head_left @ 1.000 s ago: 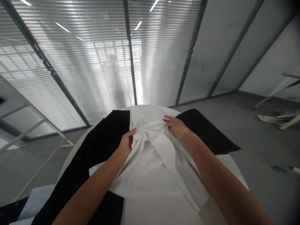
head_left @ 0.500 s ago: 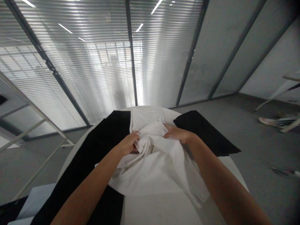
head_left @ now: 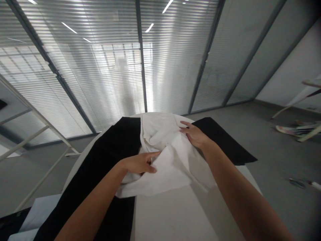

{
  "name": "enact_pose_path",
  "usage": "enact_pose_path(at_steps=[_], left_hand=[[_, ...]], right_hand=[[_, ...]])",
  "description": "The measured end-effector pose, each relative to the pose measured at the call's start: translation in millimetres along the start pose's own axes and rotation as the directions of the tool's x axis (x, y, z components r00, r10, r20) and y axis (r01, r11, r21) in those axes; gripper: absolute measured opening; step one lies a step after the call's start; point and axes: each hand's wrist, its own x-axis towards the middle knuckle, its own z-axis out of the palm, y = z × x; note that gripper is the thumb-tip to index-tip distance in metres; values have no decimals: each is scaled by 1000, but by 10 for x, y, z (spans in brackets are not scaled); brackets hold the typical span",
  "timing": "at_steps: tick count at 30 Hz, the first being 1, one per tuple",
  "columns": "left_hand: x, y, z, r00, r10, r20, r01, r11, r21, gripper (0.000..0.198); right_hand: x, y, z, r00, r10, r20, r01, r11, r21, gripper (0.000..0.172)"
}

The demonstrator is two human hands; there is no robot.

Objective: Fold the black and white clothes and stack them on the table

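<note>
A crumpled white cloth [head_left: 170,164] lies in folds in front of me, its near edge pulled up toward the middle. My left hand [head_left: 139,163] is at its left side, thumb and index finger on the fabric and the other fingers partly hidden by it; it seems to grip a fold. My right hand [head_left: 195,134] rests against the cloth's upper right, with its fingers stretched and spread. Black fabric [head_left: 105,157] extends along the left, and another black piece [head_left: 223,142] sticks out on the right. Beneath everything is a white surface [head_left: 170,217] with a rounded far end.
A pale metal frame [head_left: 37,115] stands at the left. Papers [head_left: 40,212] lie at lower left. Glass panels with blinds [head_left: 112,77] rise beyond the surface. On the right, scissors [head_left: 297,182] and a shoe-like item [head_left: 286,130] are on the grey floor.
My left hand has come nearer and slightly right, and the white cloth's near edge has moved away from me. My right hand has shifted up and right, its fingers now spread.
</note>
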Motion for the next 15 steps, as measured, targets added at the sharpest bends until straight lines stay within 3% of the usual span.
enact_pose_path(at_steps=[2,4,6,8,11,13,15], left_hand=[[90,-58,135,1000,22,-8,-23,982,-186,78],[184,-96,288,989,74,-129,-119,916,-384,72],[254,-113,402,965,101,-244,-209,855,-475,66],[288,-132,431,959,85,-270,-197,885,-422,63],[294,-199,314,951,32,-307,-95,977,-192,48],[289,-250,191,926,26,-378,-58,996,-74,33],[284,-276,83,888,21,-460,-27,1000,-6,31]], right_hand=[[-31,-30,26,995,-74,67,73,997,20,76],[-75,-78,45,985,-138,107,144,988,-52,79],[-119,-126,54,980,-148,130,173,963,-208,82],[-153,-150,50,980,-110,163,169,897,-408,86],[-184,-118,34,971,-41,237,198,697,-689,103],[-198,-60,33,969,1,246,205,546,-812,114],[-211,1,48,973,48,227,181,453,-873,120]])
